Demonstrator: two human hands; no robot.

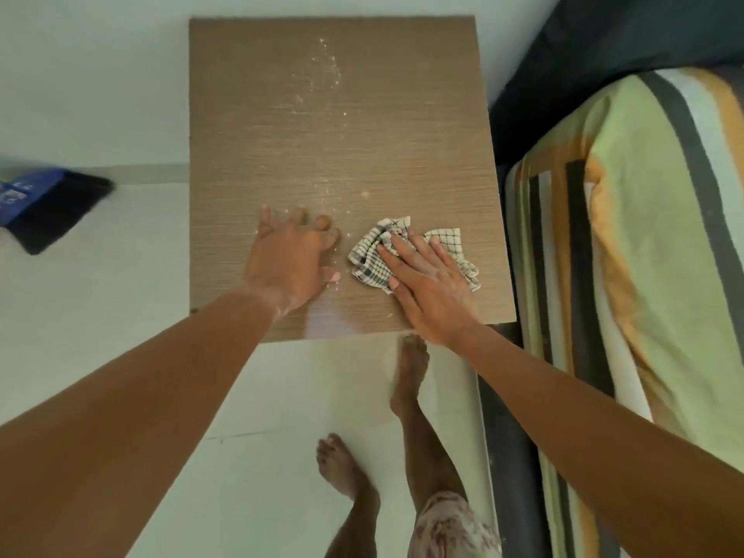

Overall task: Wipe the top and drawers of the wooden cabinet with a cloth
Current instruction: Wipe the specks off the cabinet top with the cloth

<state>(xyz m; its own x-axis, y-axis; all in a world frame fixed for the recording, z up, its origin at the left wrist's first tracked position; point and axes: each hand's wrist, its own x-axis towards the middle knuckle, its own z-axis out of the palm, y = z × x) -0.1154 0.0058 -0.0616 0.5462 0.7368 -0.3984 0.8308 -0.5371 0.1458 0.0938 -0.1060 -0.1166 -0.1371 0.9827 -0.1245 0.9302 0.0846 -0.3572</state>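
Note:
I look straight down on the brown wooden cabinet top (306,155). White dust and crumbs are scattered over its far middle and near its front. A crumpled white cloth with a dark check pattern (451,243) lies near the front right corner. My right hand (426,287) lies flat on the cloth with fingers spread, pressing it onto the wood. My left hand (292,259) rests on the bare top just left of the cloth, fingers bent and dusted white, holding nothing. The drawers are hidden below the top.
A bed with a green, orange and grey striped cover (644,275) stands close along the cabinet's right side. A blue-handled black brush (48,207) lies on the pale floor at the left. My bare feet (408,376) stand on the tiles in front.

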